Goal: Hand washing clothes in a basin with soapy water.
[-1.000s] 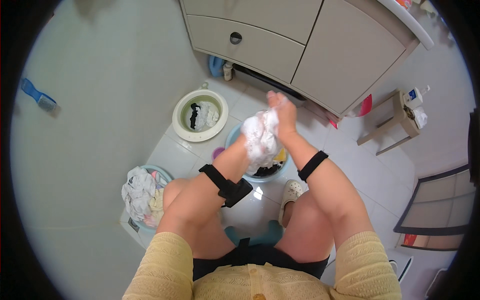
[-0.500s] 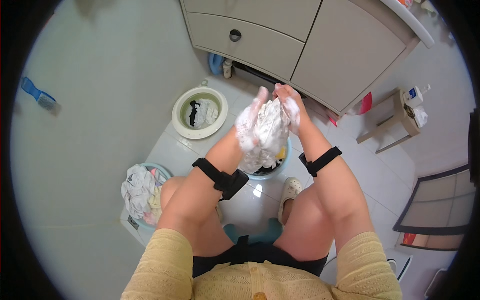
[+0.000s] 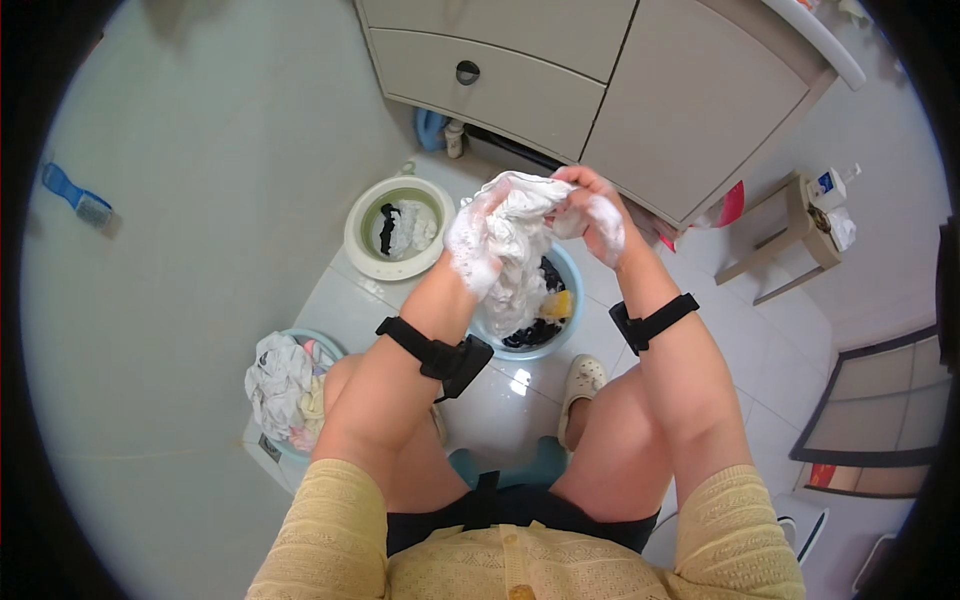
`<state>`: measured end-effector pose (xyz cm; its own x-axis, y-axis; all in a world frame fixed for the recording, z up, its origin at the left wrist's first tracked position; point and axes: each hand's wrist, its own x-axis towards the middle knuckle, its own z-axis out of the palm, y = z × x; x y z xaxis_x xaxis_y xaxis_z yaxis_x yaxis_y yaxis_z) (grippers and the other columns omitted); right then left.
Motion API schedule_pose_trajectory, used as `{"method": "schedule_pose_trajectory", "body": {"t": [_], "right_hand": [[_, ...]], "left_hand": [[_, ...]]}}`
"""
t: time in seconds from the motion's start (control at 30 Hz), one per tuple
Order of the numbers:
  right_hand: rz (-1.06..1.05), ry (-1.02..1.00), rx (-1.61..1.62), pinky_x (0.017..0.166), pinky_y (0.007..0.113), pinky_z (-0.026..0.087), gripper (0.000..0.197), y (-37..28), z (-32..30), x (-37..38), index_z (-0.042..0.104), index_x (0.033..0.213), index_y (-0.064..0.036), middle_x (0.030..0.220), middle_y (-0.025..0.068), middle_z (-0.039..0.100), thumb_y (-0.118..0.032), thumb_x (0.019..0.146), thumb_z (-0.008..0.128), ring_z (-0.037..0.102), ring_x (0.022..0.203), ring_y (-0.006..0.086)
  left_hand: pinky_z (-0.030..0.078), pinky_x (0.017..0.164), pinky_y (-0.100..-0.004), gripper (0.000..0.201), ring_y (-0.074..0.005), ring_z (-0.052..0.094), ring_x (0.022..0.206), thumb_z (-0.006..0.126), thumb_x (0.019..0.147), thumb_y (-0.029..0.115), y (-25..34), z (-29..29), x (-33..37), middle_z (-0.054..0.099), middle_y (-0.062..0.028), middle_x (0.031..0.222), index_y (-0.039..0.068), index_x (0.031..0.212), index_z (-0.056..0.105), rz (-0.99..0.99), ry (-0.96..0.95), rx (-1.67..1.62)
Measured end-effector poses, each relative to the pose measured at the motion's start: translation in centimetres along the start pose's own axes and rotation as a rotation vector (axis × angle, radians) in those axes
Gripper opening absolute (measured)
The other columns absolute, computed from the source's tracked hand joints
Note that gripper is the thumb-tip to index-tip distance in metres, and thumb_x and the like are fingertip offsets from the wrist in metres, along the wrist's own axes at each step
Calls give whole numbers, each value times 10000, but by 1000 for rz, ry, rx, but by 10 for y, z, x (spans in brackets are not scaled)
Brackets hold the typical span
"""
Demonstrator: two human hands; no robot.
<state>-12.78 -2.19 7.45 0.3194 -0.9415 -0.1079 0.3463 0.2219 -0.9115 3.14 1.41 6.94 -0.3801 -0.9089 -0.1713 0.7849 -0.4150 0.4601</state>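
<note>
A wet white cloth garment (image 3: 520, 235) hangs bunched between my hands, its lower end dropping into a light blue basin (image 3: 578, 315). My left hand (image 3: 474, 240), coated in suds, is closed round the bunched left side. At the garment's upper right edge my right hand (image 3: 597, 212), also foamy, pinches the fabric with bent fingers. Dark wet cloth (image 3: 530, 335) and a yellow piece (image 3: 556, 305), whose kind I cannot make out, lie in the basin below. The garment covers the basin's left part.
Left of the basin stands a pale green-and-white tub (image 3: 360, 255) with white and black cloth. Another basin (image 3: 330, 343), heaped with laundry, is by my left leg. A beige cabinet (image 3: 500, 90) stands ahead; a small stool (image 3: 795, 240) is at right. A blue brush (image 3: 78, 195) lies far left.
My hands have moved apart, the left one leftward and the right one slightly right. The garment has shifted left and stretched between them, uncovering more of the basin's dark cloth and yellow piece.
</note>
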Motion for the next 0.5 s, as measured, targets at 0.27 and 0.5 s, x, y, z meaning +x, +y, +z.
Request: {"method": "schedule_pose_trajectory", "body": {"t": [0.27,0.5], "right_hand": [[-642,-132,-718,504,322,401,110,38,53,-22,553,722,-15,644,83,494,-101,697,491,483,539,202],[-584,481,-1040,628,379,419,192,36,27,16,508,693,-52,774,147,518,-233,684,571,521,724,321]], "left_hand": [[450,674,-320,236,-218,547,742,345,837,174,-3,-49,19,571,-86,864,36,915,519,203,-36,153],[446,751,-329,262,-217,547,859,376,838,279,-25,-6,18,562,-83,951,78,945,505,130,68,30]]}}
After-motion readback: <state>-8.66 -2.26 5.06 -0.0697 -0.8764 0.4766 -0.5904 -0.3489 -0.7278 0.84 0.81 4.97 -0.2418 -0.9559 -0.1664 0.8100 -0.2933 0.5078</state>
